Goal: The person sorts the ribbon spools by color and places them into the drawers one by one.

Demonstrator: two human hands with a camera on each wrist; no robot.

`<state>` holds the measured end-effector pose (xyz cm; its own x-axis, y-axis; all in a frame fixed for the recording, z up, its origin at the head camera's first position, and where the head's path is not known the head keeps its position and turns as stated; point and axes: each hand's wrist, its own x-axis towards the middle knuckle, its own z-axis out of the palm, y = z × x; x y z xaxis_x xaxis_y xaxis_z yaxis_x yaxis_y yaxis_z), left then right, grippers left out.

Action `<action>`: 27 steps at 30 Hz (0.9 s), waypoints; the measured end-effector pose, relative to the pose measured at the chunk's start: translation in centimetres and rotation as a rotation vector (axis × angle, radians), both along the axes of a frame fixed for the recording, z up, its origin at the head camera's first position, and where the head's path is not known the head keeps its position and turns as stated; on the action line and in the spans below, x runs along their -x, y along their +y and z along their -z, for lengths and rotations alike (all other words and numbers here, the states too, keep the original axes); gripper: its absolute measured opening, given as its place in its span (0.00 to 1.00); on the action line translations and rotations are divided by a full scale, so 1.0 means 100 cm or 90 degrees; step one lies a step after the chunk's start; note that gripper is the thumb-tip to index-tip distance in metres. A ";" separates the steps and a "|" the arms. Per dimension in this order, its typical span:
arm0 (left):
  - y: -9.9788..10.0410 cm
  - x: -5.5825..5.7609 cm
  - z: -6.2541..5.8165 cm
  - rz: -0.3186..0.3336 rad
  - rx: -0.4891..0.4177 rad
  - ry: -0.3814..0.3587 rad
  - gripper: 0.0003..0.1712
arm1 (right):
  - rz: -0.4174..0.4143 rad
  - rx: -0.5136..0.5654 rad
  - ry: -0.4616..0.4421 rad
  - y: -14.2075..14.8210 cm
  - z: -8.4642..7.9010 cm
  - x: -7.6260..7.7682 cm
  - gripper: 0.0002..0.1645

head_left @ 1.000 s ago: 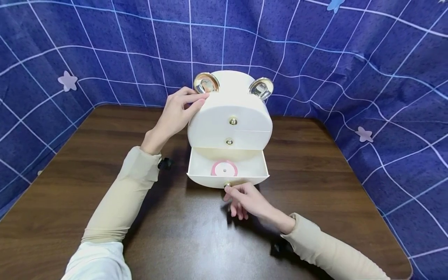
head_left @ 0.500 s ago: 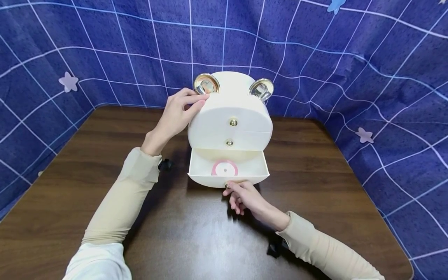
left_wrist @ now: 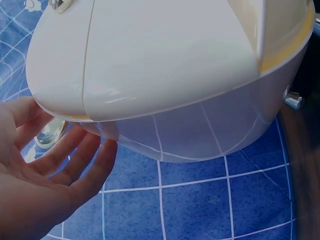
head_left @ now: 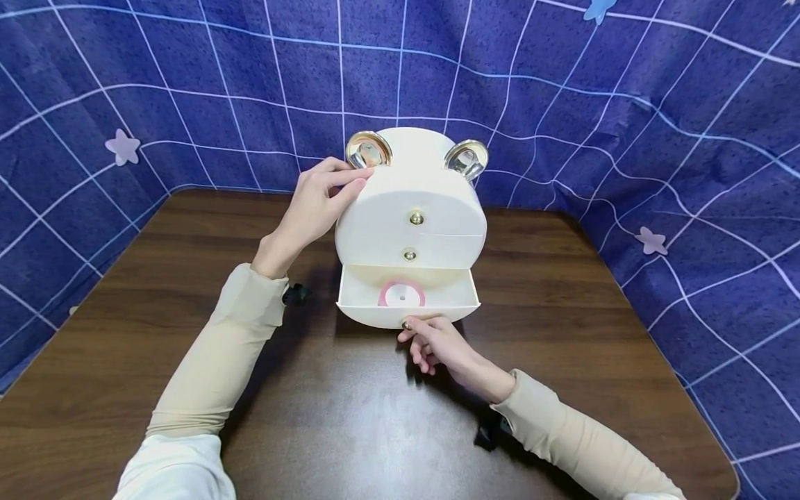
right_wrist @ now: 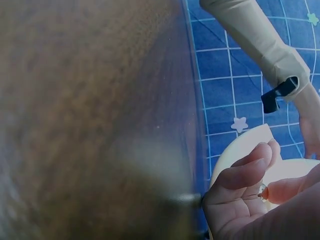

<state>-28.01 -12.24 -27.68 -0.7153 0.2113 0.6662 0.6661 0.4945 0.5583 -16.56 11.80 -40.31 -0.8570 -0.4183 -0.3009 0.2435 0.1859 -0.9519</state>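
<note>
A white bear-shaped drawer box (head_left: 381, 232) with shiny gold ears stands on the table. Its bottom drawer (head_left: 369, 317) is pulled out, and a pink-rimmed white disc (head_left: 402, 296) lies inside it. My right hand (head_left: 446, 351) pinches that drawer's small gold knob (head_left: 407, 323) between thumb and index finger; the other fingers hang loosely curled. At the upper left of the box, my left hand (head_left: 319, 198) rests on its curved side, just below the left ear (head_left: 369, 150). In the left wrist view the left fingers (left_wrist: 95, 165) touch the side with their tips.
Two upper drawers with gold knobs (head_left: 416, 218) are closed. The brown wooden table (head_left: 300, 417) extends around the box. Behind it hangs a blue curtain (head_left: 250, 76) with a white grid and stars.
The right hand, still on the knob, has moved slightly toward the box, and the bottom drawer has slid in a little. The left hand stays in place.
</note>
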 end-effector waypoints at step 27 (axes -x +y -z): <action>0.000 0.001 0.000 -0.010 0.018 0.000 0.15 | 0.022 0.025 -0.035 -0.005 -0.002 0.030 0.27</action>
